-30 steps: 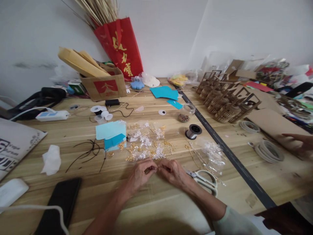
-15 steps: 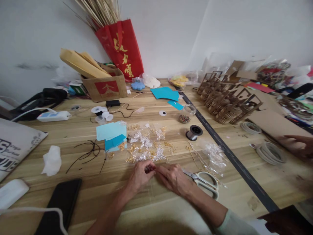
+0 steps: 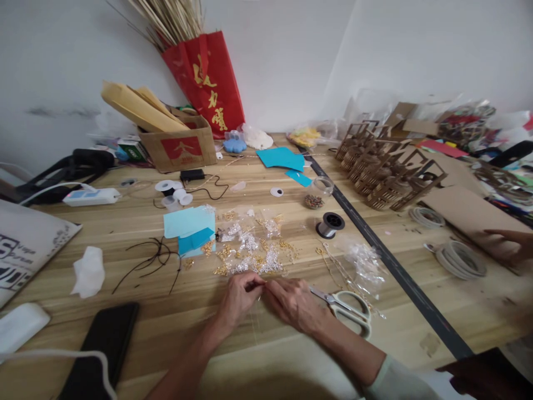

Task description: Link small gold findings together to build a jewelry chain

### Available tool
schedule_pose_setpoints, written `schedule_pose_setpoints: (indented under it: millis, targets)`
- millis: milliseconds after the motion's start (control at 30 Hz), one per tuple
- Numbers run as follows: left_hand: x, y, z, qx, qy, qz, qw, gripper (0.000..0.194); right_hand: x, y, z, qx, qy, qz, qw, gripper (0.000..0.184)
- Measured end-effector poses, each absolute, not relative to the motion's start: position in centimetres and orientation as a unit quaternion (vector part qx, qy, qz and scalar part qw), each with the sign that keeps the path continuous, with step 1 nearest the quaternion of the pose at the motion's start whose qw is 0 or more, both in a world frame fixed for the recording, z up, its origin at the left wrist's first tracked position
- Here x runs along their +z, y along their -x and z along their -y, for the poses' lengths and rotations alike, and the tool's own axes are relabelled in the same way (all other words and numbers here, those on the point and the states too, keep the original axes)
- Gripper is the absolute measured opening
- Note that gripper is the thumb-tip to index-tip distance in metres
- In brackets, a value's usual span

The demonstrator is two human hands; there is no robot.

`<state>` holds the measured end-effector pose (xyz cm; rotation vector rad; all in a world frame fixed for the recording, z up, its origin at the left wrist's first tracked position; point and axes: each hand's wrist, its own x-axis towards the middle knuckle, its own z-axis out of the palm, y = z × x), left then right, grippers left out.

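My left hand (image 3: pixel 241 297) and my right hand (image 3: pixel 293 303) meet fingertip to fingertip above the near part of the table. Both are closed in a pinch. From between them a thin clear thread (image 3: pixel 255 325) hangs down toward the table edge. Whatever else sits in the fingertips is too small to make out. Just beyond lie gold and silver beads (image 3: pixel 266 262) in loose heaps, some on small plastic bags. Beside my right wrist rest scissors (image 3: pixel 352 312) with pale handles. A spool of clear line (image 3: pixel 331 225) stands farther right.
Fine chains (image 3: pixel 333 264) and a crumpled plastic bag (image 3: pixel 366 266) lie at right, near a bead jar (image 3: pixel 318 194). Black cords (image 3: pixel 156 258), blue cards (image 3: pixel 189 225) and a phone (image 3: pixel 104 344) are at left. Another person's hand (image 3: pixel 510 241) shows at the right edge.
My hands stay pinched together in nearly the same place. A small bright bit now shows under the fingertips. The other person's hand at the right has shifted slightly.
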<state>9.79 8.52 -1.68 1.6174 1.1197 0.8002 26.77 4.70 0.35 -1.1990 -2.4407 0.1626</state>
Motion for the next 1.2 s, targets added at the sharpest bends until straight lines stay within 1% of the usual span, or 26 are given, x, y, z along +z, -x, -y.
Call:
schedule_pose_setpoints:
  millis: [167, 333, 433, 533, 667, 733, 833, 933, 1000, 1067, 1200]
  targets:
    - [-1.6, -9.8, -8.6, 0.326, -0.671, -0.46, 0.482, 0.009, 0.2, -26.6, -4.6, 0.064, 0.445, 0.873, 0.189, 0.014]
    - [-1.5, -9.7, -8.6, 0.321, -0.682, -0.453, 0.476, 0.009, 0.2, -26.8, -4.8, 0.086, 0.453, 0.866, 0.192, 0.014]
    - [-1.2, -9.6, -8.7, 0.315, -0.673, -0.452, 0.494, 0.011, 0.2, -27.0, -4.9, 0.104, 0.475, 0.852, 0.193, 0.012]
    - [-1.0, -9.4, -8.9, 0.309, -0.657, -0.451, 0.519, 0.015, 0.3, -27.2, -5.0, 0.12, 0.497, 0.836, 0.2, 0.015]
    - [-0.6, -9.3, -8.9, 0.309, -0.634, -0.449, 0.549, 0.014, 0.4, -27.6, -5.4, 0.132, 0.526, 0.814, 0.209, 0.014]
    - [-0.5, -9.2, -8.9, 0.308, -0.623, -0.447, 0.563, 0.015, 0.5, -27.9, -5.6, 0.136, 0.534, 0.803, 0.228, 0.012]
    - [-0.3, -9.3, -9.0, 0.31, -0.616, -0.445, 0.571, 0.015, 0.8, -28.3, -5.5, 0.131, 0.537, 0.78, 0.294, 0.014]
    - [-0.4, -9.3, -9.1, 0.309, -0.624, -0.45, 0.559, 0.015, 1.1, -28.4, -4.9, 0.091, 0.524, 0.764, 0.366, 0.018]
    - [-0.4, -9.4, -9.2, 0.306, -0.631, -0.452, 0.551, 0.015, 1.3, -28.2, -4.3, 0.064, 0.493, 0.778, 0.383, 0.02]
    - [-0.3, -9.4, -9.1, 0.305, -0.634, -0.45, 0.551, 0.015, 1.3, -27.7, -3.8, 0.077, 0.457, 0.81, 0.36, 0.022]
    - [0.1, -9.3, -9.0, 0.305, -0.619, -0.44, 0.575, 0.016, 1.1, -26.9, -3.8, 0.147, 0.449, 0.832, 0.291, 0.024]
